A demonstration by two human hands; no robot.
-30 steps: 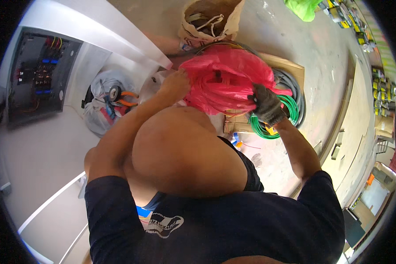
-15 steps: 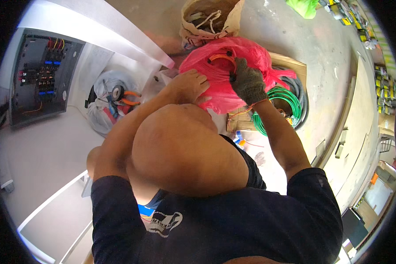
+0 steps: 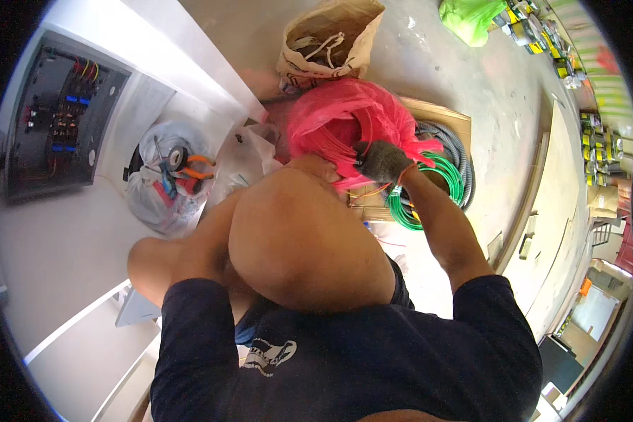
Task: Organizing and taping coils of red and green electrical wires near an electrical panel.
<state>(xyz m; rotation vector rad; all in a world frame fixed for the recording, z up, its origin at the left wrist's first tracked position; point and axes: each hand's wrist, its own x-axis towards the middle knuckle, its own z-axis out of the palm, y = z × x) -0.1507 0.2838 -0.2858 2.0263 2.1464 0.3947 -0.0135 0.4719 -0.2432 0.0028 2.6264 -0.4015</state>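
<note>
A crumpled, see-through red plastic bag (image 3: 394,119) lies in front of my raised knee, its mouth spread toward me. My right hand (image 3: 383,162), in a dark knitted glove, is closed at the bag's near right edge; curved red strands or folds beside its fingers are blurred. Bare, my left hand (image 3: 316,167) is at the bag's near left side. My knee covers part of that hand, and its fingers cannot be made out clearly. Right by the gloved wrist lies a coil of green wire (image 3: 449,181).
Grey corrugated conduit (image 3: 464,151) lies coiled in a cardboard box (image 3: 446,112). A cloth bag (image 3: 362,53) stands beyond. At left are an open electrical panel (image 3: 105,130) and a clear plastic bag (image 3: 155,218) with orange-handled pliers (image 3: 198,169). A green bag (image 3: 464,21) lies far right.
My right hand has come down from the bag's mouth to its near edge. An orange curved piece seen beside it earlier is no longer distinct. My left hand is now more hidden by my knee.
</note>
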